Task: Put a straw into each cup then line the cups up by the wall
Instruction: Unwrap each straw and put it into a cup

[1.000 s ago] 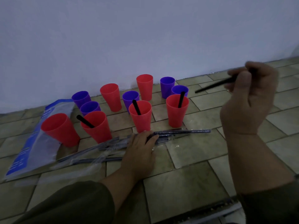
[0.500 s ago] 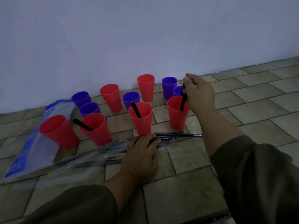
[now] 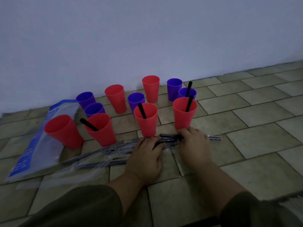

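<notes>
Several red and purple cups stand on the tiled floor by the wall. Black straws stick out of the front right red cup (image 3: 184,117), the middle red cup (image 3: 146,123), the tilted red cup (image 3: 100,131) and the small purple cup (image 3: 191,93) at the back right. The other cups, among them the far-left red cup (image 3: 64,131) and a purple cup (image 3: 136,99), hold none. A bundle of black straws (image 3: 114,148) lies in clear wrapping in front of the cups. My left hand (image 3: 145,156) presses flat on it. My right hand (image 3: 193,143) curls its fingers over the loose straw ends (image 3: 214,138).
A blue and clear plastic bag (image 3: 29,154) lies flat at the left, partly under the far-left red cup. The white wall (image 3: 147,38) runs behind the cups. Bare tiles (image 3: 262,120) stretch to the right.
My right hand carried a straw to the back right purple cup, left it standing there, then came down onto the straw ends on the floor. My left hand stayed on the bundle.
</notes>
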